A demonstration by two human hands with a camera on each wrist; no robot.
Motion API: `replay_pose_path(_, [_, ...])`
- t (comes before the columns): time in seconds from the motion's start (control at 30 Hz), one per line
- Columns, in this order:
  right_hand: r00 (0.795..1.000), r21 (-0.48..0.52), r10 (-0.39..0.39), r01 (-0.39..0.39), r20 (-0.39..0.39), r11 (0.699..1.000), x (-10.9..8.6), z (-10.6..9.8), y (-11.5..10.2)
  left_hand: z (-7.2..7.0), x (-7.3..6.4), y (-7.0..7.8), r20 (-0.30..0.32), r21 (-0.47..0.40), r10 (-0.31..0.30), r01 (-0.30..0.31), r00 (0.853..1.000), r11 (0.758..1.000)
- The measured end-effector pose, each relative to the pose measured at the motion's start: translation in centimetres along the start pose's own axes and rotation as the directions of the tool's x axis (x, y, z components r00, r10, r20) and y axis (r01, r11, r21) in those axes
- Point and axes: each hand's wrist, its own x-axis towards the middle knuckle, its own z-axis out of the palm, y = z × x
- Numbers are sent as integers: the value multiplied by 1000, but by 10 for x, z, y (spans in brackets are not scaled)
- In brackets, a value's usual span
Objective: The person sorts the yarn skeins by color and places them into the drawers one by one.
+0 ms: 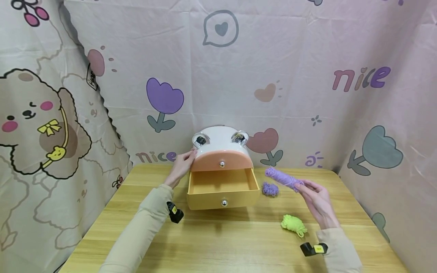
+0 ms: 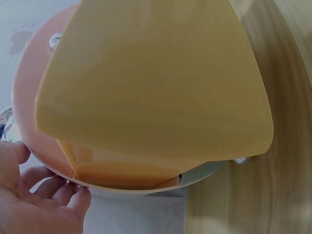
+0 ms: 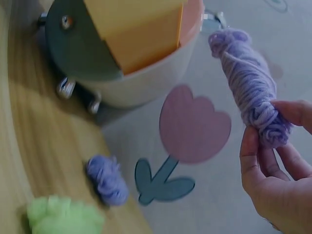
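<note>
A small frog-faced drawer cabinet (image 1: 220, 142) has a white top, shiny round eyes and a pink upper drawer (image 1: 208, 160). Its yellow drawer (image 1: 205, 200) is pulled out, and the visible inside is bare. My left hand (image 1: 182, 167) rests against the cabinet's left side, just below one eye; in the left wrist view its fingertips touch the rim. My right hand (image 1: 317, 201) pinches one end of a purple yarn skein (image 3: 248, 83) between thumb and fingers. The skein is held up, tilted, to the right of the open drawer.
On the wooden table (image 1: 239, 242), a small purple yarn bundle (image 1: 270, 189) lies beside the drawer's right side. A lime-green yarn bundle (image 1: 294, 225) lies nearer the front, left of my right wrist. Behind the table hangs a printed curtain (image 1: 218, 76), which also runs along both sides.
</note>
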Motion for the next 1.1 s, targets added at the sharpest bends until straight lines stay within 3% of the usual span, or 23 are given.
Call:
replay_pose_path(0.5, [999,-147,-42,40,-10,988,6,62,2,-1,-1,0,10,-1,-2,2,1000,1000])
replay_pose_path(0.73, [999,-265,-34,33,3,964,8,91,12,-1,-1,0,20,6,3,-3,1000,1000])
replay_pose_path(1.1, [995,-401,-16,53,94,914,14,128,22,-1,-1,0,14,2,8,-8,1000,1000])
